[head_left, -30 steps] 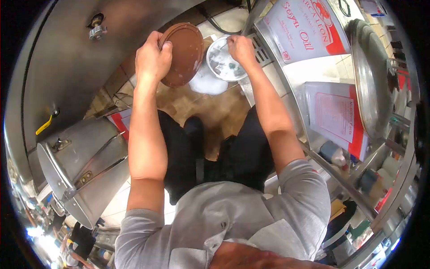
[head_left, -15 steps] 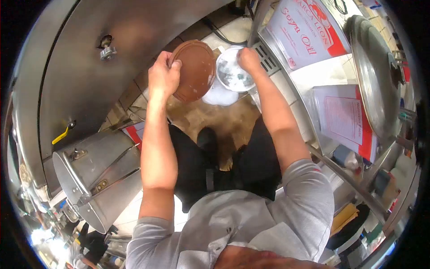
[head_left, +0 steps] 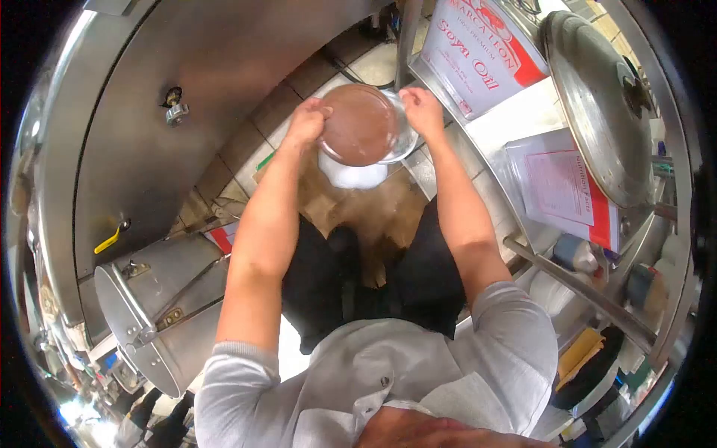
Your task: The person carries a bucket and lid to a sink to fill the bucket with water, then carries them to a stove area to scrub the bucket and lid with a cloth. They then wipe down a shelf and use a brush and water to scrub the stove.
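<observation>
My left hand [head_left: 307,122] grips the left edge of a round brown lid [head_left: 359,125], thumb on its upper face. The lid is held over a white tub [head_left: 405,137] and hides most of its opening. On the tub's far right rim, the fingers of my right hand [head_left: 423,112] are closed. White, foamy-looking material [head_left: 352,174] shows below the lid, above wet-looking brown cardboard [head_left: 366,205] on the floor. What lies inside the tub is mostly hidden.
A steel cabinet [head_left: 202,67] with a yellow-handled valve [head_left: 109,240] stands left, above a metal container [head_left: 160,299]. To the right, a shelf bears soya oil tins [head_left: 478,60] and a large pot lid [head_left: 597,112]. A metal rail [head_left: 582,299] runs near my right elbow.
The brown lid has moved right and now covers most of the tub's opening. My right hand has drawn back from over the opening to the rim. The camera view has shifted slightly.
</observation>
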Action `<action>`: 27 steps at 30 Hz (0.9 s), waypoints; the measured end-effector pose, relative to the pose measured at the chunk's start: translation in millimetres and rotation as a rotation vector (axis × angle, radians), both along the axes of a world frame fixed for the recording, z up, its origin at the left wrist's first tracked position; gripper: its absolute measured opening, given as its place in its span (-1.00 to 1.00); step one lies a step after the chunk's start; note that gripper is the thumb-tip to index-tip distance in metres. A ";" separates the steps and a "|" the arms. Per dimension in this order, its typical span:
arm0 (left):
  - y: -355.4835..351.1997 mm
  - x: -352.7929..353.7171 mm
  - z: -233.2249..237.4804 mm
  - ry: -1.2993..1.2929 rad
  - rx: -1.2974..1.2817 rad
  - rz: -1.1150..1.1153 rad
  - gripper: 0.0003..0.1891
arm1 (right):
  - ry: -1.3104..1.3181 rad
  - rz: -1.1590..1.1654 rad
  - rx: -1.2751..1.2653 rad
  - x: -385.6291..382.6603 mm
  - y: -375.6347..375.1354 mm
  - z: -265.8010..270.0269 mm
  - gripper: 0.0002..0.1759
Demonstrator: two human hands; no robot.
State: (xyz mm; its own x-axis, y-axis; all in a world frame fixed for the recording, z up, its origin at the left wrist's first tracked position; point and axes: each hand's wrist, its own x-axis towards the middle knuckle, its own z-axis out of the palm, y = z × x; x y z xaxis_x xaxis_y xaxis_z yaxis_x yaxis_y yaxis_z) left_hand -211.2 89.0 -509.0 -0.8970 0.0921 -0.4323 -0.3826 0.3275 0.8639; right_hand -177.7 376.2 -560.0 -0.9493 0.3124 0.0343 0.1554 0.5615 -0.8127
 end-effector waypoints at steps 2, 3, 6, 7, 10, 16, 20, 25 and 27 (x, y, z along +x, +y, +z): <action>18.3 -7.3 -37.9 -0.078 0.070 -0.047 -0.69 | -0.009 0.007 0.106 8.9 1.6 2.0 -0.55; 18.0 -20.4 -90.7 -0.119 0.075 -0.073 -0.68 | 0.002 0.020 0.153 7.5 1.1 -0.6 -0.53; 44.9 -15.5 -136.5 0.383 -0.400 -0.206 -0.58 | -0.057 0.163 0.264 9.3 25.5 -88.6 -0.48; 52.6 -15.1 -124.0 0.392 -0.668 -0.306 -0.60 | -0.126 0.145 0.176 10.9 23.2 -76.4 -0.47; 61.4 3.5 -83.7 0.493 -0.702 -0.345 -0.52 | -0.121 0.120 -0.008 -0.8 29.2 -82.5 -0.50; 63.6 33.4 -94.2 0.572 -0.446 -0.073 -0.51 | 0.017 0.007 0.191 18.3 -8.7 -70.6 -0.58; 62.7 31.4 -100.0 0.440 -0.520 -0.086 -0.49 | -0.008 -0.012 0.133 18.7 -20.0 -63.2 -0.58; 70.9 42.6 -116.0 0.198 -0.494 0.110 -0.40 | -0.059 0.001 0.209 17.8 -24.7 -61.9 -0.57; 74.7 44.0 -106.6 0.118 -0.472 0.149 -0.40 | -0.078 -0.002 0.227 20.9 -25.8 -62.6 -0.57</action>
State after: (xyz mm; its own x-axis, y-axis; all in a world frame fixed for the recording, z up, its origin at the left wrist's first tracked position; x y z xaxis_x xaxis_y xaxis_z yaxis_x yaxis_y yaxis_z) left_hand -167.3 163.7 -615.6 -0.9308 -0.2212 -0.2911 -0.3637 0.6419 0.6751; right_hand -156.7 350.4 -622.6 -0.9513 0.3067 0.0307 0.2137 0.7279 -0.6515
